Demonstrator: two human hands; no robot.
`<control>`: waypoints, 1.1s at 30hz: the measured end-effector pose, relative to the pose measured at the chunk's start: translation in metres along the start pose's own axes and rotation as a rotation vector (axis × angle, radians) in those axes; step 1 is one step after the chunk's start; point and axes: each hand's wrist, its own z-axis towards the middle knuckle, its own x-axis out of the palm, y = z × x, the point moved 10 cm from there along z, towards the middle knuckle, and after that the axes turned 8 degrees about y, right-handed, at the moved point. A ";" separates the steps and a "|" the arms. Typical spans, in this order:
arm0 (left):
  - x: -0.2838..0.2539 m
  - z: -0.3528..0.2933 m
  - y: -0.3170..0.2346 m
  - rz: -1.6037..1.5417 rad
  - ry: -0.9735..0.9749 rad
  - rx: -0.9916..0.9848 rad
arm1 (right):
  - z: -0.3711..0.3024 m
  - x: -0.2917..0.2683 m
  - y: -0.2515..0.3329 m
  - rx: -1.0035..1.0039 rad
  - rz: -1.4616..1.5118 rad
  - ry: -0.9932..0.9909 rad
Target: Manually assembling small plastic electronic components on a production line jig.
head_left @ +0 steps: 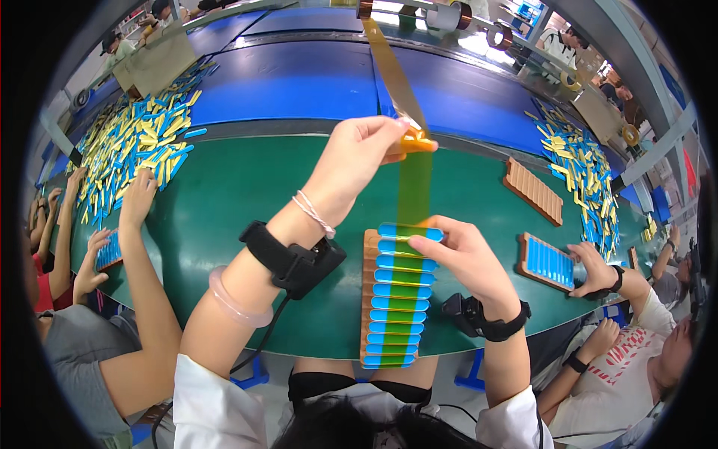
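My left hand (pixel 363 153) is raised over the table, thumb and fingers pinching a band of amber transparent tape (pixel 413 179). From there the tape runs down onto a brown slotted tray (pixel 369 280) near the table's front edge. Blue rounded strips (pixel 381 303) lie crosswise in its slots, with the tape along their middle. At the tray's far end is my right hand (pixel 467 254), its thumb on the taped strips and its forefinger just beyond the end strip, closed around it. What its other fingers touch is hidden. Both wrists wear black straps with small devices.
Tape comes off a roll (pixel 365 9) on a bar at the back. Heaps of blue and yellow strips lie left (pixel 153 135) and right (pixel 576 165). An unfilled brown tray (pixel 533 191) lies at right; a co-worker's hand (pixel 594 269) holds a filled tray (pixel 546 262). Another co-worker works at left.
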 end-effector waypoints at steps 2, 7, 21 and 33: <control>0.002 -0.003 -0.020 -0.075 -0.029 0.043 | -0.013 0.001 0.020 -0.114 0.177 -0.008; -0.004 -0.017 -0.008 2.004 -0.185 -0.043 | -0.032 -0.010 0.029 -0.176 0.507 -0.041; -0.033 -0.061 0.064 1.933 0.341 -0.024 | -0.035 0.000 0.021 -0.133 0.466 0.122; -0.003 -0.055 0.053 0.004 0.056 -0.423 | -0.038 0.012 0.006 -0.066 0.487 0.091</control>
